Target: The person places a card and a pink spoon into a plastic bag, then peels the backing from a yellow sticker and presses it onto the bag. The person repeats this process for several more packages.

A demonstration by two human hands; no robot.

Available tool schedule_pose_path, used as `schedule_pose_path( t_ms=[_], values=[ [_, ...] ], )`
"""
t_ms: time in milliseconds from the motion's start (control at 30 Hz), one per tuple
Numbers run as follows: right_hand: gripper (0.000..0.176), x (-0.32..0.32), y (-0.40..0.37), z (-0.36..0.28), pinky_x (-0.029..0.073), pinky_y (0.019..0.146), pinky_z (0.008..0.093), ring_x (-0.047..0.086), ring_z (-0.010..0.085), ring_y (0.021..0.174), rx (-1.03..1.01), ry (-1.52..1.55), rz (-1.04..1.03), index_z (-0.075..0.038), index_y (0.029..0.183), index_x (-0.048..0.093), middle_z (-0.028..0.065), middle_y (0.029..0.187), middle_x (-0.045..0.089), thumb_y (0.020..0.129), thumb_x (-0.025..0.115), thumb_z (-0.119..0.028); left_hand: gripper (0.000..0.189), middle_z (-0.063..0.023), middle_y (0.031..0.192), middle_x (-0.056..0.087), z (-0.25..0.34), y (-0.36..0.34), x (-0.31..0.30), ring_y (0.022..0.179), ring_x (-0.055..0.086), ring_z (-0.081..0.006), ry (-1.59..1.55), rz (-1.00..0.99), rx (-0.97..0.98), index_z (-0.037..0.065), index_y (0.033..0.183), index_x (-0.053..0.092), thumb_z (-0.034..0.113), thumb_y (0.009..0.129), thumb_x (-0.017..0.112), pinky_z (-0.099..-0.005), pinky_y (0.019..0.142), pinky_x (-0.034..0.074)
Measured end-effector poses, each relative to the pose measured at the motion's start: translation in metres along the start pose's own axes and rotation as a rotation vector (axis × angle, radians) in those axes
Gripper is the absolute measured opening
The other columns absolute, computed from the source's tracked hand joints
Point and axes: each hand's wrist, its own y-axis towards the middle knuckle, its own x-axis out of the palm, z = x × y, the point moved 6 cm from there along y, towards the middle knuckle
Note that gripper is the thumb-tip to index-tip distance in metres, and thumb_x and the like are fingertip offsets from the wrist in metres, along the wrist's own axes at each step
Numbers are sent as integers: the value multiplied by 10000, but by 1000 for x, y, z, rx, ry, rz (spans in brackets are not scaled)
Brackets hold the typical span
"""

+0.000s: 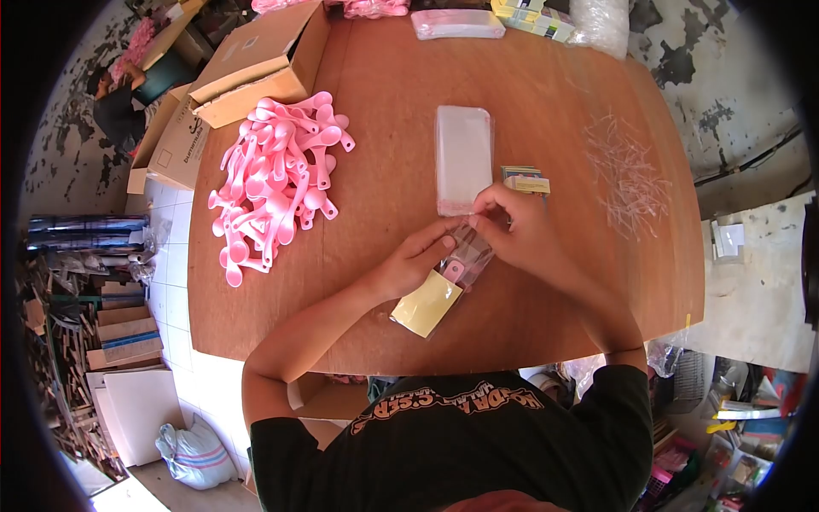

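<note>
My left hand [415,258] and my right hand [516,229] both hold a small clear plastic bag [444,286] over the wooden table [546,111]. A yellow card and a pink spoon sit inside the bag. The fingers of both hands pinch the bag's open top end. A stack of empty clear bags [463,158] lies just beyond my hands. A small pile of yellow cards [525,179] rests beside my right hand. A heap of pink plastic spoons [277,179] lies to the left.
An open cardboard box [256,64] sits at the table's far left corner. Thin clear plastic strips [627,171] are scattered on the right. More packets [456,23] and boxes lie at the far edge. A person [115,102] sits on the floor far left.
</note>
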Motion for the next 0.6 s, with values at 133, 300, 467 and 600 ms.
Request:
schedule_pose_path(
  t_ms=[133, 300, 467, 600],
  values=[
    [78, 2, -3, -21, 494, 643, 331, 613, 215, 789, -348, -372, 85, -52, 822, 639, 62, 845, 608, 762, 690, -43, 403, -98, 1274, 537, -5, -2, 0, 1133, 536, -151, -39, 18, -22, 5, 1406, 392, 160, 1034, 381, -296, 971, 437],
    [95, 6, -9, -28, 482, 664, 362, 586, 232, 787, -397, -506, 68, -64, 762, 657, 44, 838, 585, 723, 728, -113, 376, -89, 1034, 639, 10, -6, 5, 937, 634, -149, 471, 22, 131, 4, 1366, 437, 101, 1005, 392, -294, 774, 513],
    [107, 13, -18, -33, 474, 668, 360, 588, 227, 784, -437, -683, 37, -48, 789, 660, 44, 836, 575, 706, 723, -75, 343, -151, 850, 652, 17, -9, 12, 780, 659, -240, 540, 41, 106, 14, 1293, 482, 76, 959, 432, -347, 682, 505],
    [99, 22, -23, -31, 456, 654, 364, 569, 223, 758, -424, -815, 34, -51, 739, 628, 42, 781, 526, 664, 692, -64, 291, -216, 800, 635, 18, -9, 17, 723, 649, -365, 640, -18, 121, 13, 1215, 488, 66, 931, 455, -410, 631, 492]
  ],
)
